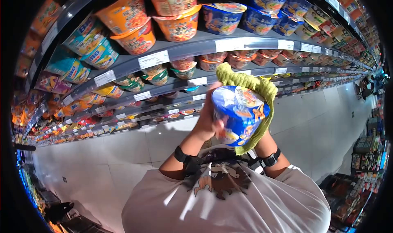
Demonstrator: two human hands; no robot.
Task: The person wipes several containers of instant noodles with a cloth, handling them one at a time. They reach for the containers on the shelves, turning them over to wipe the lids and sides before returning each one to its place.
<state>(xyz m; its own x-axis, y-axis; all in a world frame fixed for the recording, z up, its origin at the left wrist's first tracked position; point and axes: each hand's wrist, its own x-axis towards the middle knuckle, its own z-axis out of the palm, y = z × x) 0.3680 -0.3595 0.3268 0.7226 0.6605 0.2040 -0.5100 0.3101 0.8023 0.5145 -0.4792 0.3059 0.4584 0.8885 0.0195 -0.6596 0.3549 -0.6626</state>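
A blue instant noodle cup [241, 114], with a colourful printed lid and sides, is held tilted in front of my chest. My left hand [210, 120] is closed around its left side, thumb on the near face. A fluffy green cloth [268, 89] wraps the cup's far edge and right side, touching it. Behind the cloth, my right hand [264, 139] supports the cup's right side through it; its fingers are mostly covered by cloth and cup. Both wrists wear black straps.
Ahead, a long curved-looking shelf [196, 46] carries stacked noodle cups, including orange cups [178, 24], blue cups [223, 18] and teal cups [100, 55]. White price tags [153, 59] line its edges. Pale floor tiles [313, 114] lie below; more stocked shelving [368, 151] stands at right.
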